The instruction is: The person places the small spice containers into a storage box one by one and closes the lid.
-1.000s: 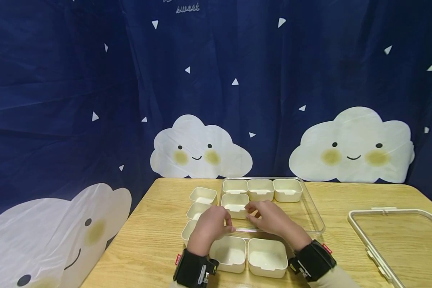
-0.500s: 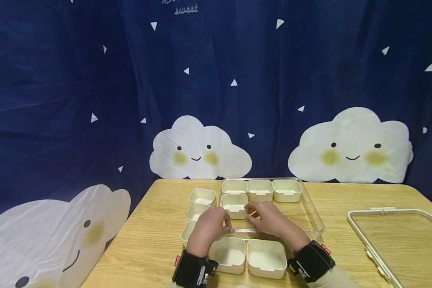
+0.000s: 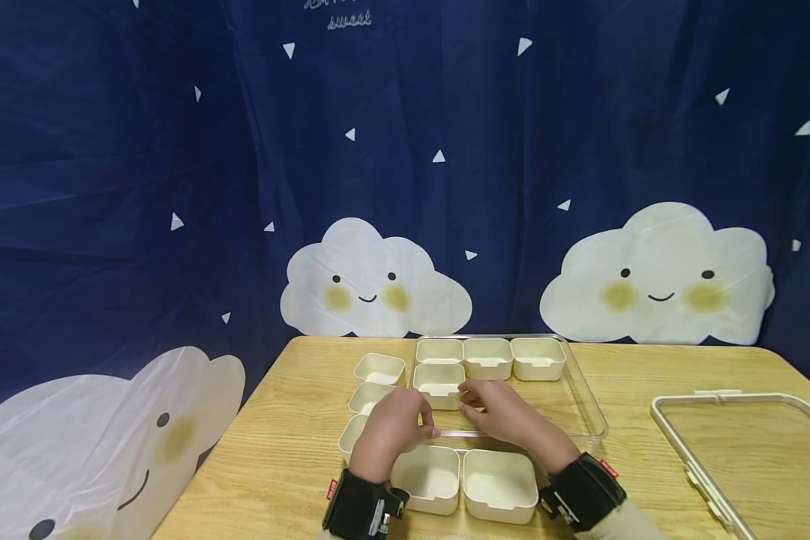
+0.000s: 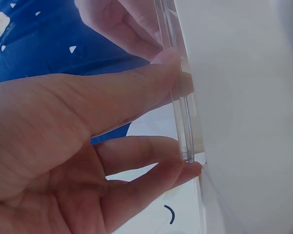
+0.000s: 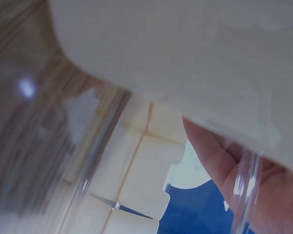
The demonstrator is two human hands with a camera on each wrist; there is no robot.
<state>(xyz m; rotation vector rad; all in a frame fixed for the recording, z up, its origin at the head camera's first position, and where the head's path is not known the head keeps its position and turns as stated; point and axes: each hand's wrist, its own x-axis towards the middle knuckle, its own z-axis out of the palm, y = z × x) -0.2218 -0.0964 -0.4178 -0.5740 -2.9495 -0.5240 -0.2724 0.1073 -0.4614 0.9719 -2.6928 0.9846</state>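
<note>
A clear rectangular tray lies on the table, with three cream bins along its back and another cream bin in front of them at the left. My left hand is at the tray's front left corner. In the left wrist view its thumb and bent fingers are around the clear rim. My right hand reaches over the tray, finger and thumb at the right front corner of the front bin. The right wrist view shows this hand partly behind clear plastic, its fingertips hidden.
Two cream bins, a left one and a right one, stand before the tray between my wrists. A column of bins lines the tray's left side, partly behind my left hand. At right lies a clear lid with a cream frame and latches.
</note>
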